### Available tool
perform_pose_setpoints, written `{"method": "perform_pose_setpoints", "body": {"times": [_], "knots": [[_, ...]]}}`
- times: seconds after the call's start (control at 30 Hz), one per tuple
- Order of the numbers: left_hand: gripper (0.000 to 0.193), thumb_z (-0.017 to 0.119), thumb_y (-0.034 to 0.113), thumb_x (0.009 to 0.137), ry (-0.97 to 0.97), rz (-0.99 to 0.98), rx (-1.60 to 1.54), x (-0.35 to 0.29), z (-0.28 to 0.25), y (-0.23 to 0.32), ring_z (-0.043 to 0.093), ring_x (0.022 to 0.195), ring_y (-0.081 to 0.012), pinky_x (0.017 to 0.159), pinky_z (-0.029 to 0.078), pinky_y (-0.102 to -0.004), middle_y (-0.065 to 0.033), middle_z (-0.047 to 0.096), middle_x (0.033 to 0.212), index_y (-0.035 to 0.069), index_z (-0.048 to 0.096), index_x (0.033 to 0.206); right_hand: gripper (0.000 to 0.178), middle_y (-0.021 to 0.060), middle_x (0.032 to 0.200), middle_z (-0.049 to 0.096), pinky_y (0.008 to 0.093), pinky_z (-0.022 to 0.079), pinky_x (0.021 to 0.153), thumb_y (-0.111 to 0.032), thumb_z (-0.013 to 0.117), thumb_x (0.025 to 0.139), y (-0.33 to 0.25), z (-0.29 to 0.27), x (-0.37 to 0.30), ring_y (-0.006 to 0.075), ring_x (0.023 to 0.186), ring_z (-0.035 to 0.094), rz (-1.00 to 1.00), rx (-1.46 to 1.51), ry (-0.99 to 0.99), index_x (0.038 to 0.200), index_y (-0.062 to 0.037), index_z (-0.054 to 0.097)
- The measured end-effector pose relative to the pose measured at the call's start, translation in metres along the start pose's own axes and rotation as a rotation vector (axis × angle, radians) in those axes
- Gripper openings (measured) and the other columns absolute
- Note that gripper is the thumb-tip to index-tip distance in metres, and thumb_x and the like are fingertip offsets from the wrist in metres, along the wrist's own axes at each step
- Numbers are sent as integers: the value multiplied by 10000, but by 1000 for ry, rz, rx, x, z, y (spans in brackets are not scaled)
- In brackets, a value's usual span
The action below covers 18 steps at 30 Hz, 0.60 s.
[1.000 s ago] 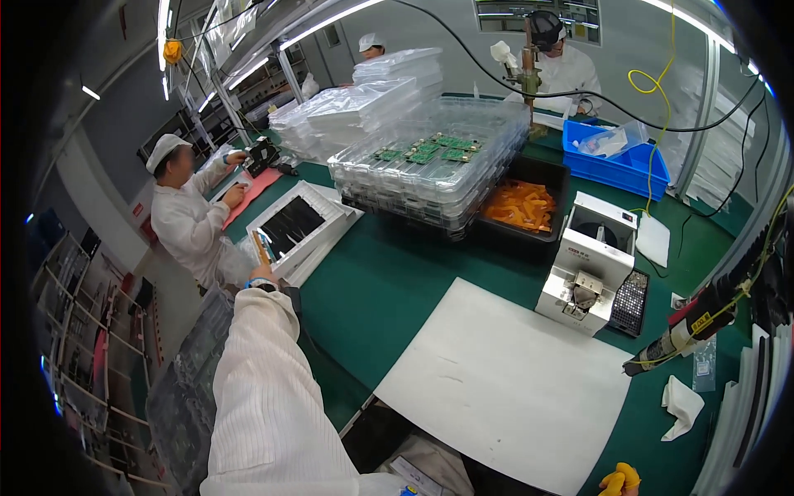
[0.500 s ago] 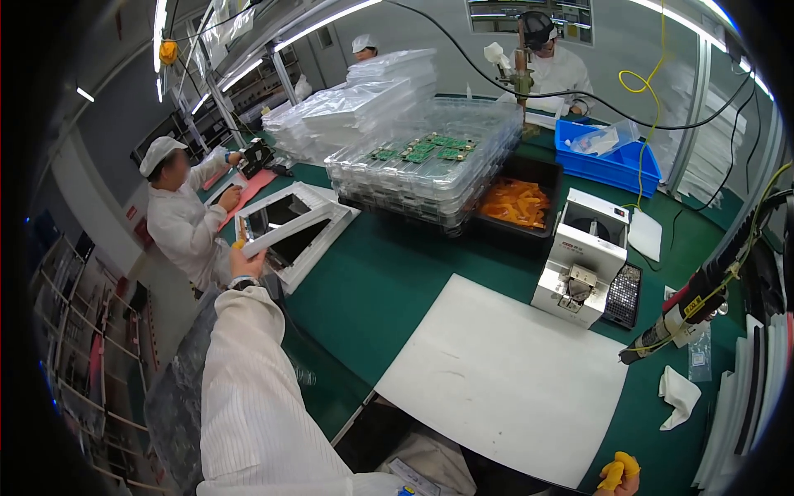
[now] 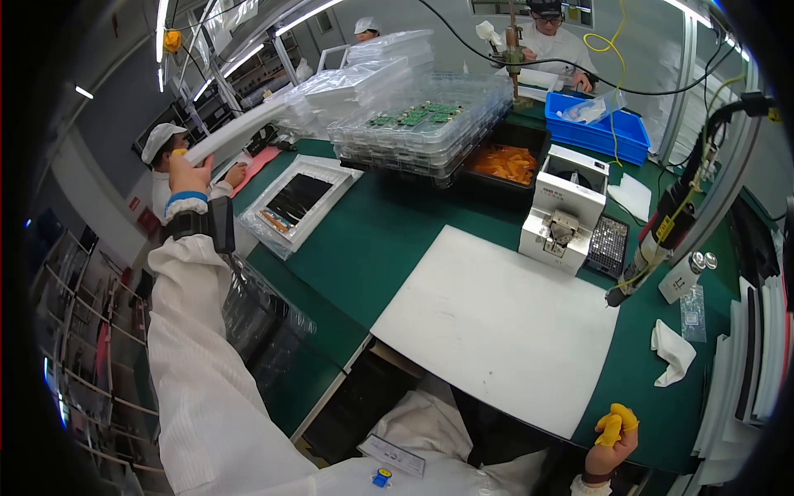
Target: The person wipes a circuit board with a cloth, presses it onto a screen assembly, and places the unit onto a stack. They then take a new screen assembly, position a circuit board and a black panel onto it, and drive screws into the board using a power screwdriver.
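While our left hand (image 3: pixel 188 174) is raised at arm's length, fingers clamped on the end of a clear plastic tray (image 3: pixel 240 132) held above the green table (image 3: pixel 389 223), we see the white mat (image 3: pixel 496 322) mid-table; our right hand (image 3: pixel 610 442), yellow-tipped fingers curled together, rests empty at the near edge.

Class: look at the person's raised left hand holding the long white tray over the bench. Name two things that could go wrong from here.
1. The left hand grips the long white tray only at one end; it might tip or slip.
2. Its far end reaches toward the stacked clear trays of circuit boards, and a swing could possibly knock them.
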<state>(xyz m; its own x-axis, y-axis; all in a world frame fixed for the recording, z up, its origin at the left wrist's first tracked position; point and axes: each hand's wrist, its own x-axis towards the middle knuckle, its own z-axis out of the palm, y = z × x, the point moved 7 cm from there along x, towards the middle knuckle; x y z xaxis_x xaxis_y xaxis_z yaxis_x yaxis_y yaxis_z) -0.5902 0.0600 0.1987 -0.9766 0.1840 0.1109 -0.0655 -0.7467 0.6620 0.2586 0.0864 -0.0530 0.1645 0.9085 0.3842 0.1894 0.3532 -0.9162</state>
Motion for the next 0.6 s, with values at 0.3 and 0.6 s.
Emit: {"method": "perform_pose_setpoints", "body": {"times": [0.3, 0.6], "knots": [[434, 695, 157, 817, -458, 545, 496, -209, 1, 67, 543, 1103, -284, 953, 484, -413, -181, 539, 1189, -12, 504, 1168, 147, 83, 808, 621, 255, 431, 632, -102, 619, 873, -154, 128, 12, 159, 678, 580, -166, 237, -839, 957, 15, 648], [515, 563, 229, 934, -353, -133, -10, -446, -77, -4, 536, 1150, -293, 998, 459, -412, -191, 523, 1248, -41, 379, 1332, 654, 122, 1276, 498, 270, 451, 887, -302, 529, 958, -147, 255, -48, 174, 1129, 525, 543, 887, -1101, 1438, -30, 177]]}}
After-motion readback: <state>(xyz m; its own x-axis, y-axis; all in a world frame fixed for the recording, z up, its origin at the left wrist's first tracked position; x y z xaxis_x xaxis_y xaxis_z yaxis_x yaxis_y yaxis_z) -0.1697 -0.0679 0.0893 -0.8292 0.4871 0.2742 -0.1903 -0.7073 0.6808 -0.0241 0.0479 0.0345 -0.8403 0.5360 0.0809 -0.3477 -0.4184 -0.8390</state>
